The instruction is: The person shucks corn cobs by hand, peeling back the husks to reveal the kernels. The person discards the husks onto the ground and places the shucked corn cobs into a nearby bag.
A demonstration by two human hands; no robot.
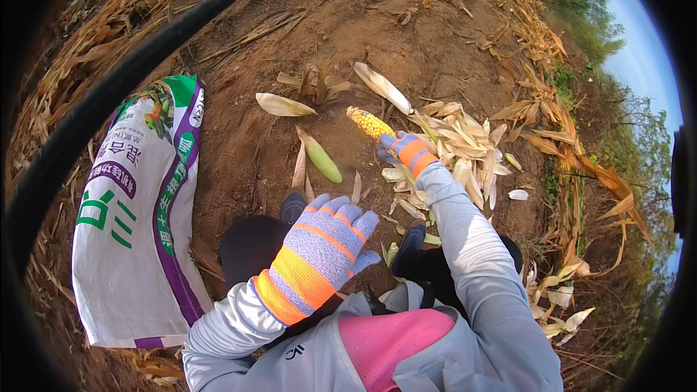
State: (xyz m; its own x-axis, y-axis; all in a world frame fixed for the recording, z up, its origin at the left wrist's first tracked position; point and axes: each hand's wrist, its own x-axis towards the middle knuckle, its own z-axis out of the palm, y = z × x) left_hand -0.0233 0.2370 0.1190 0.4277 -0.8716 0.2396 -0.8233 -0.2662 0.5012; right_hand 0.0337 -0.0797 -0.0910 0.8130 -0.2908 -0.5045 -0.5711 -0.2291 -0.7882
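In the head view my right hand (405, 151), in a blue-grey and orange knit glove, grips a husked yellow corn cob (371, 122) by its near end. The cob points away to the left, above the soil. My left hand (326, 245), gloved alike, is held over my left knee with its back up and its fingers apart; nothing shows in it, though its palm is hidden. Beyond its fingertips an ear of corn in green husk (322, 160) lies on the ground. A heap of stripped pale husks (463, 147) spreads under and beside my right hand.
A white woven sack (136, 218) with green and purple print lies flat on the left. Two pale husked-in ears (384, 87) (284, 105) rest farther out on the soil. Dry corn stalks (544, 114) line the right side. A dark strap-like bar (141, 60) crosses the upper left.
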